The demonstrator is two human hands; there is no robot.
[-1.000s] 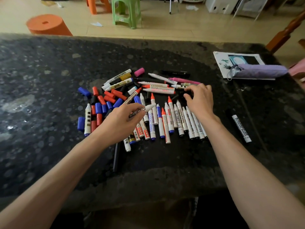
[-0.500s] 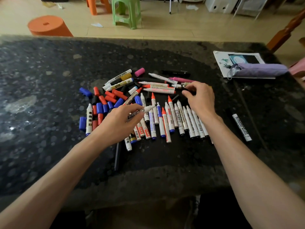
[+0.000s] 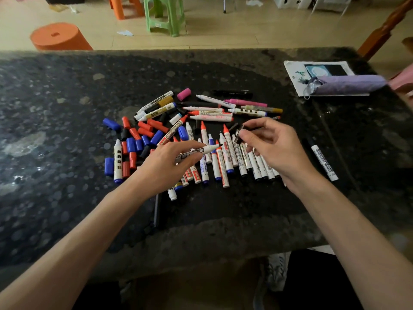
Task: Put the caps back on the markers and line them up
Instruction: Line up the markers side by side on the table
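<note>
Landmark: pink cylindrical plastic cap (image 3: 184, 93), far side of the pile.
- Just left of it, white marker with black print (image 3: 156, 102): "WHITEBOARD", first letters partly hidden.
- Nearer than the cap, slightly left, red-tipped white marker with dark red band (image 3: 171, 133), lying diagonal: "WhiteBOARD" in white.
- Nearer still, white marker with blue end (image 3: 203, 170): "BOARD MARKER" in blue, start hidden.
- Nearer and right of the cap, white marker with black lettering in the row (image 3: 242, 156): "…BOARD".
- Far right of the cap, lone white marker with black ends (image 3: 324, 162) on the dark speckled stone tabletop (image 3: 67, 97): "WHITEBOARD MARKER".
- White black-tipped marker (image 3: 202, 151) pinched in the left hand (image 3: 165, 168): black boxed print, not legible.
- Other prints too small to read.
</note>
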